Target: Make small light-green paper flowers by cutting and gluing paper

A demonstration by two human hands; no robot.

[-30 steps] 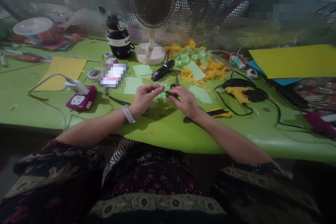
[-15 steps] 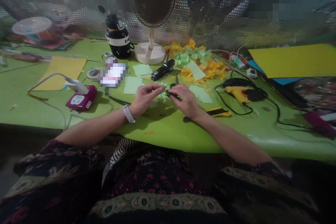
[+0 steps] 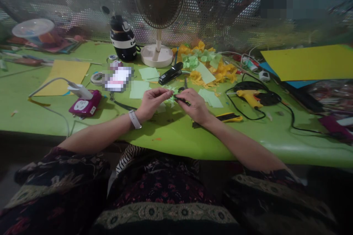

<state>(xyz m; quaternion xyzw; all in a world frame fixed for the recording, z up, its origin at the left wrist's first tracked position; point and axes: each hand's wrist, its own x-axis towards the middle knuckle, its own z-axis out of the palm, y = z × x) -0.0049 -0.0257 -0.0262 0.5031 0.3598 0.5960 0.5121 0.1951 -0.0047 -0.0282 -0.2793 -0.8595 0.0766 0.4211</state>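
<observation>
Black, slim tool (image 3: pixel 184 101) sits clamped in my right hand (image 3: pixel 196 106); I see my left hand (image 3: pixel 151 103) pinched near its tip by green paper scraps (image 3: pixel 172 105), any catch too small to tell.

Left fingers (image 3: pixel 161 97) and right fingers (image 3: pixel 185 96) pinch close together, forearms (image 3: pixel 96 132) converging.

1 green desk (image 3: pixel 179 139) spanning the full width, 1 grey perforated screen (image 3: pixel 205 31) rising behind it, rows of small holes, pale specks showing through, dim light, soft sheen near the desk's right front edge, dark shadow below
</observation>
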